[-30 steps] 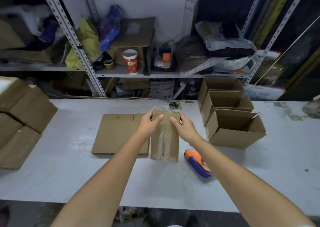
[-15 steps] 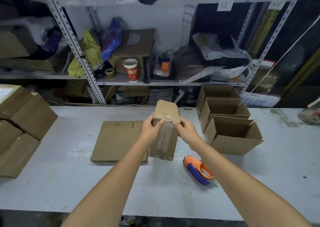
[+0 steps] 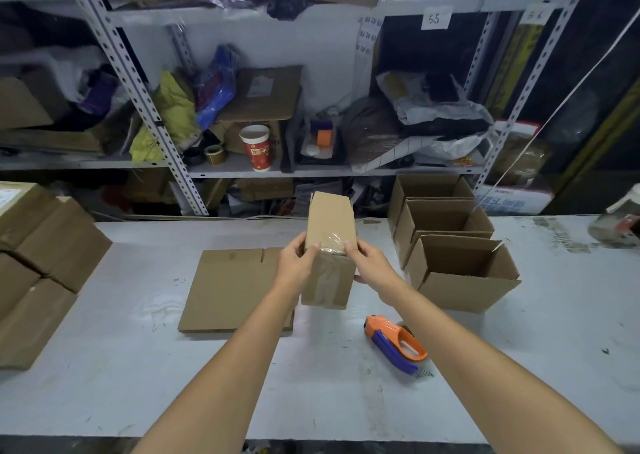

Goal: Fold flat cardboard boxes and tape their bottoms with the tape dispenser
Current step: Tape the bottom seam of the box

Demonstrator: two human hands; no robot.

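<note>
One taped box [image 3: 329, 245] is held over the table [image 3: 138, 384], gripped by curled fingers of the left hand [image 3: 296, 263] and right hand [image 3: 370, 263]. Three open boxes [image 3: 460, 280] are lined up at right; one tape dispenser [image 3: 394, 344] is laid nearby.

Box [image 3: 329, 231]: brown, folded, clear tape across its near face, held clear of the bench [image 3: 138, 367] between left grip [image 3: 296, 263] and right grip [image 3: 372, 264], tilted away. Flat cardboard [image 3: 228, 287]: lying just left. Dispenser [image 3: 394, 342]: orange and blue, on its side, near right. Three open boxes [image 3: 460, 280]: row at right.
</note>
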